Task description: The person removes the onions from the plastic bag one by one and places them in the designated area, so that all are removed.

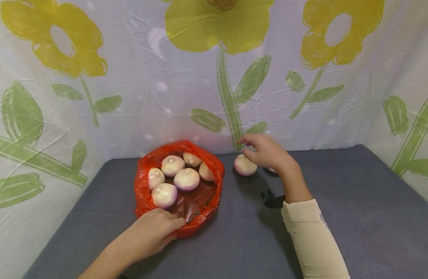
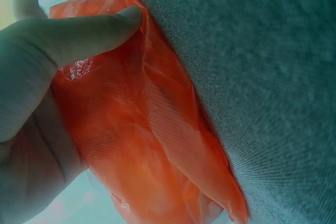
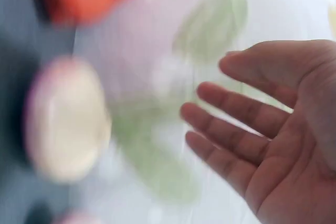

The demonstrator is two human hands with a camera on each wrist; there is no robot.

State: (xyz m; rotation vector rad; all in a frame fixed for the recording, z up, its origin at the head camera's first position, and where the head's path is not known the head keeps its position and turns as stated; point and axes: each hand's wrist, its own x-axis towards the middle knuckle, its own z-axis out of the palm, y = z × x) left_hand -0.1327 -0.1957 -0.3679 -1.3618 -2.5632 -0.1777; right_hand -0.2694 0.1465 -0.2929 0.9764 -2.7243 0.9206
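Note:
A red plastic bag [image 1: 216, 164] stands on the dark table with its mouth spread wide. Several round white-and-purple vegetables, like turnips or onions, lie inside, one of them [image 1: 187, 179] near the middle. My left hand [image 1: 152, 230] pinches the bag's near rim, fingers over the inside and thumb outside; in the left wrist view the thumb [image 2: 100, 32] presses the red plastic. My right hand [image 1: 268, 151] hovers above a loose white-and-purple vegetable [image 1: 245, 165] right of the bag. In the right wrist view its fingers are spread and hold nothing, apart from that vegetable [image 3: 68, 121].
Another vegetable [image 1: 271, 170] is mostly hidden behind my right wrist. A black device [image 1: 271, 199] sits at that wrist, by the pale sleeve [image 1: 311, 240]. Behind the grey table [image 1: 357, 217] hangs a cloth [image 1: 147, 108] printed with yellow flowers, which also runs along both sides.

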